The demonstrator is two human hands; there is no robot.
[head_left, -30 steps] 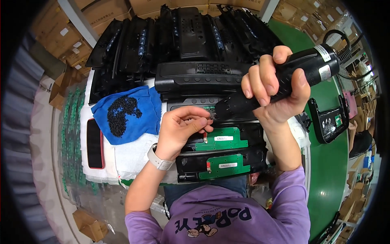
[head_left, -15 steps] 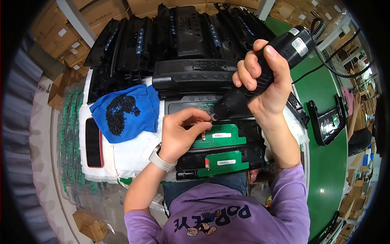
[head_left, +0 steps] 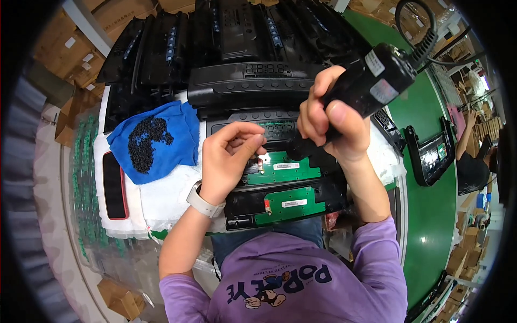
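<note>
My right hand (head_left: 339, 121) is wrapped round a black corded electric screwdriver (head_left: 377, 81). The tool tilts, its nose down over the right part of the upper green circuit board (head_left: 277, 171); its very tip is hidden. My left hand (head_left: 229, 156) has its thumb and fingertips pinched together above that board's left end. Whatever they hold, if anything, is too small to make out. Nearer to me lies a second green circuit board (head_left: 291, 209). Both boards sit in black plastic housings (head_left: 242, 222). To the left, small black screws (head_left: 142, 148) are heaped on a blue cloth (head_left: 186, 129).
A red-edged phone (head_left: 114, 185) lies left of the cloth. Several black plastic housings (head_left: 237, 37) are stacked at the far side. The screwdriver's coiled cord (head_left: 425, 48) rises at the upper right. On the green surface (head_left: 425, 215) at right rests another black housing (head_left: 431, 153).
The screwdriver's nose has gone from beside my left fingertips down to the upper board. My left fingers now stand apart from it. The whole view has shifted slightly.
</note>
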